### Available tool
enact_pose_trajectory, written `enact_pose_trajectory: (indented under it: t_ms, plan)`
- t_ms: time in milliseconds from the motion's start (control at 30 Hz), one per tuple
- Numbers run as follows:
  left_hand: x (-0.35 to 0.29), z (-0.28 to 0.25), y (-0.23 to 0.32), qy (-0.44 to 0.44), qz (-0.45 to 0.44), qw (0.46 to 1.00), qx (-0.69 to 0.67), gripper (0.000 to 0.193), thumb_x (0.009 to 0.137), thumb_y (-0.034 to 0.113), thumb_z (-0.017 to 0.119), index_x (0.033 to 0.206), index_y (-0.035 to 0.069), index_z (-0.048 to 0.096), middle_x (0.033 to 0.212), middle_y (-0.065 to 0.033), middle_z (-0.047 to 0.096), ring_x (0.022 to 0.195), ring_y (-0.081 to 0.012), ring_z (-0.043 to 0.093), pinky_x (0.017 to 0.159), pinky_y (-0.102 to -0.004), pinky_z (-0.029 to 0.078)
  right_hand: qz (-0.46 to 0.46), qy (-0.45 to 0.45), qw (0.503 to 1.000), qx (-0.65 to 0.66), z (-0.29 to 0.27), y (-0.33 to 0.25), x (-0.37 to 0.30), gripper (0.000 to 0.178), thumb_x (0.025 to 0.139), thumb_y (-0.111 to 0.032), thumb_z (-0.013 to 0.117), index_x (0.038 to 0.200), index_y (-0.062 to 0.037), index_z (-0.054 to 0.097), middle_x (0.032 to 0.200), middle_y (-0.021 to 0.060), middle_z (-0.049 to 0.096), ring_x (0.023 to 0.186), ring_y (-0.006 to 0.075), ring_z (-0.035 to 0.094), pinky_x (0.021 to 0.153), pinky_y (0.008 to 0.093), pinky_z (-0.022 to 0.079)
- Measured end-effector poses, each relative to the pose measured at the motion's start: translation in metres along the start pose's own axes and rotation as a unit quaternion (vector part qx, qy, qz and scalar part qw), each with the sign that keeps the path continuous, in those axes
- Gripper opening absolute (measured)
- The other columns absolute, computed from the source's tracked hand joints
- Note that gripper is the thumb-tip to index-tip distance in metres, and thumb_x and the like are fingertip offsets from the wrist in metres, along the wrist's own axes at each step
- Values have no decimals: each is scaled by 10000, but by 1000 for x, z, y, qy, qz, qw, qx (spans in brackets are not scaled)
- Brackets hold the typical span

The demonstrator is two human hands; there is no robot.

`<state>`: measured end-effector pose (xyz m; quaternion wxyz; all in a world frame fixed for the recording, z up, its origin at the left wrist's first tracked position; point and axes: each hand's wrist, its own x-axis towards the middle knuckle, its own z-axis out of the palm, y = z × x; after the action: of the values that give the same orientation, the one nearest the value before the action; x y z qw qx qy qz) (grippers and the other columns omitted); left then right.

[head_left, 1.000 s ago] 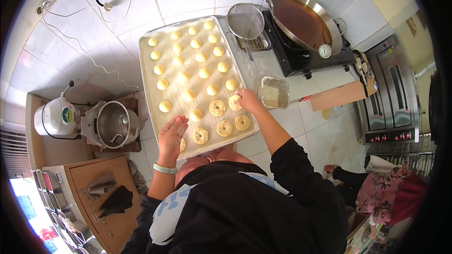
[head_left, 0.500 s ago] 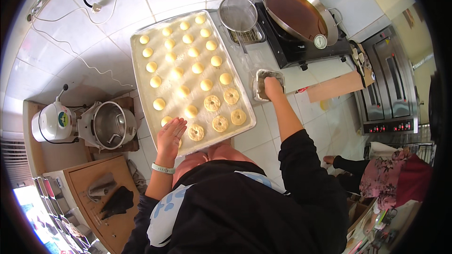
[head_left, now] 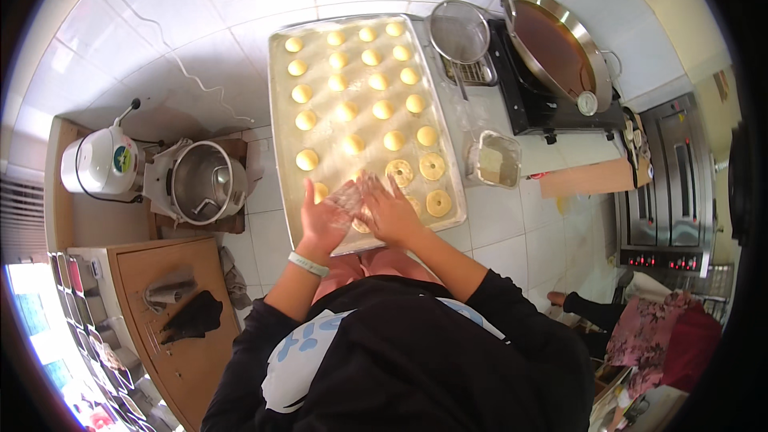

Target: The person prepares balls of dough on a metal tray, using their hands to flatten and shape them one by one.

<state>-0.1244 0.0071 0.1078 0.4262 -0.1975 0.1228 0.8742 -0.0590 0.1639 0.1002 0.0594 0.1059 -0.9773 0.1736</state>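
Note:
My left hand (head_left: 326, 218) and my right hand (head_left: 392, 212) meet above the near edge of a large baking tray (head_left: 284, 208). The left palm is turned inward, whitish with flour, its fingers stretched out. Against its fingertips lie the spread fingers of the right hand, seen from the back. Neither holds anything I can see. Rows of round dough balls (head_left: 382, 110) cover the pale tray lining. At the near right sit several flattened dough rings (head_left: 438, 202), each with a centre hole; some are partly hidden by my right hand. One dough ball (head_left: 318, 193) shows beside my left hand.
Right of the tray is a clear tub of flour (head_left: 494, 162), with a mesh strainer (head_left: 459, 32) behind it. A wide pan of brown oil (head_left: 552, 46) sits on a black stove (head_left: 524, 104). A mixer (head_left: 200, 184) stands left; another person (head_left: 652, 328) is at right.
My right hand has left the flour tub and come over the tray to meet my left hand. The left hand has shifted slightly right. The whole view has turned a little.

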Motion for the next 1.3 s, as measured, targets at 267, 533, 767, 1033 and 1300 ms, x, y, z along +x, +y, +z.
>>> enact_pose_trajectory:
  t_ms: [267, 533, 767, 1033, 1300]
  plan:
    - [-73, -21, 63, 27, 208, 971, -111, 698, 902, 421, 490, 1327, -95, 289, 1356, -230, 382, 1275, -318, 371, 1082, -419, 292, -41, -71, 995, -65, 41, 12, 18, 696, 922, -495, 333, 1369, 34, 274, 1447, 156, 265, 1335, 264, 272, 1087, 526, 136]
    - [-92, -44, 61, 85, 207, 966, -129, 553, 926, 301, 464, 1313, -69, 327, 1344, -197, 414, 1264, -299, 393, 1062, -426, 329, -27, -56, 996, -69, 43, 13, 19, 642, 916, -452, 377, 1370, -5, 303, 1443, 138, 280, 1332, 261, 280, 1083, 533, 143]
    - [-91, -50, 69, 81, 193, 971, -119, 453, 919, 225, 468, 1275, -46, 390, 1287, -177, 484, 1218, -296, 453, 1035, -424, 367, 84, -4, 996, 19, 20, 34, 26, 328, 776, -168, 587, 1101, -125, 604, 1161, 100, 536, 1130, 261, 473, 987, 487, 291]
    - [-86, -53, 66, 96, 165, 976, -101, 424, 908, 205, 467, 1239, -54, 408, 1233, -191, 517, 1180, -315, 485, 1022, -434, 383, 59, 3, 998, -15, 12, 21, 26, 179, 766, -149, 602, 927, -151, 678, 1155, 83, 535, 1094, 240, 472, 939, 460, 309]
    - [-82, -50, 60, 120, 122, 984, -56, 381, 919, 192, 448, 1208, -55, 460, 1227, -189, 530, 1179, -306, 489, 1027, -429, 380, 80, -39, 994, -68, 23, 13, 21, 282, 802, -191, 586, 1078, -144, 616, 1293, 99, 446, 1196, 251, 398, 963, 507, 283]
